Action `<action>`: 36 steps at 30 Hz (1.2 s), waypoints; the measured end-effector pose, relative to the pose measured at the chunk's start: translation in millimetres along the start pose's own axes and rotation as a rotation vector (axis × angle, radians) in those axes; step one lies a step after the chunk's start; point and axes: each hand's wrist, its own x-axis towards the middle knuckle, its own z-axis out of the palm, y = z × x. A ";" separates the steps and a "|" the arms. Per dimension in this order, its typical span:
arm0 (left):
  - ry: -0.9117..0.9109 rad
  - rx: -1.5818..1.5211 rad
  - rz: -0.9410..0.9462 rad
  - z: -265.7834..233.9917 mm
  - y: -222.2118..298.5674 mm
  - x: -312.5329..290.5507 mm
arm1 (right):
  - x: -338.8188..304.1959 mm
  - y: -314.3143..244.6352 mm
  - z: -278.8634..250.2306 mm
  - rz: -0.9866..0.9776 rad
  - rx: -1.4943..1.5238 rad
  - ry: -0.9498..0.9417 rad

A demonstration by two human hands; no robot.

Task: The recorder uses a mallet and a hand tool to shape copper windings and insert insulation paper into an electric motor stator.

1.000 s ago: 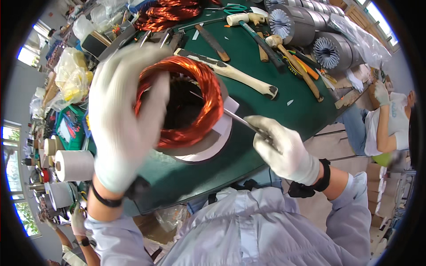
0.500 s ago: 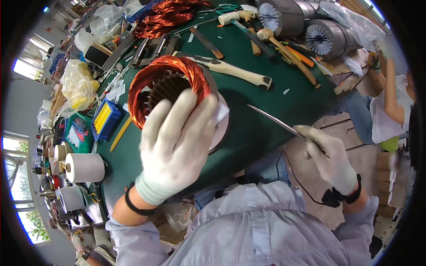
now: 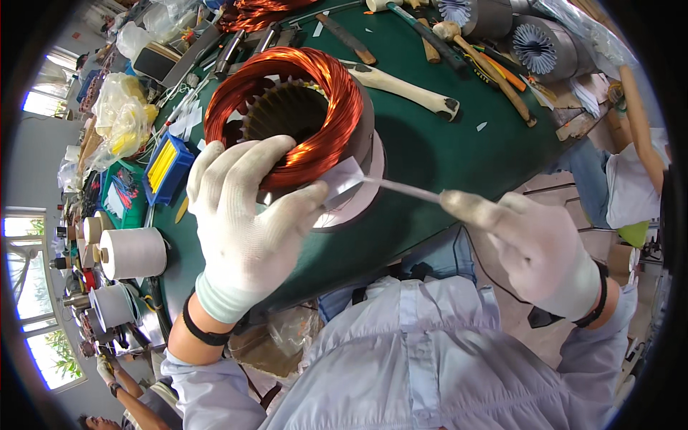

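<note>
A motor stator with thick copper windings (image 3: 342, 118) stands on a round pale base (image 3: 376, 168) on the green table. My left hand (image 3: 240, 215), in a white glove, curls its fingers over the winding's near rim. Its thumb lies beside a white insulating paper piece (image 3: 344, 179) that juts from the winding's near side. In my gloved right hand (image 3: 534, 247) is a thin, flat, blade-like metal tool (image 3: 405, 188), gripped with the forefinger along it. The tool points left, its tip at the paper's right edge; whether it touches cannot be told.
Mallets (image 3: 494, 72), a pale wooden bat-shaped tool (image 3: 408, 93) and a file-like bar (image 3: 346, 37) lie behind the stator. Finned metal cores (image 3: 537, 50) stand far right. Leftward are a blue tray (image 3: 168, 168) and white spools (image 3: 132, 253). A co-worker (image 3: 631, 179) is at right.
My right hand has brought the tool left and up to the paper. My left hand has shifted from over the winding's top to its near-left rim, and the stator appears larger.
</note>
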 end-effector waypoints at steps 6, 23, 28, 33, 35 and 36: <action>0.176 -0.057 0.008 25.1 3.7 10.3 | 19.1 -9.0 -11.0 0.020 -0.023 -0.003; 0.339 0.054 -0.048 41.1 14.0 16.6 | 72.0 0.0 16.6 -0.179 0.190 0.038; -0.099 -0.613 -0.042 -5.7 -42.7 69.1 | 67.7 3.9 12.3 0.069 0.436 -0.068; -0.315 -0.542 0.059 29.8 -108.8 108.8 | 65.8 13.0 33.4 -0.060 0.373 0.065; -0.321 -0.679 -0.009 45.6 -107.5 103.3 | 64.8 20.2 38.2 -0.030 0.386 0.021; -0.290 -0.690 -0.004 46.5 -107.6 101.3 | 63.3 22.3 41.6 0.009 0.407 -0.002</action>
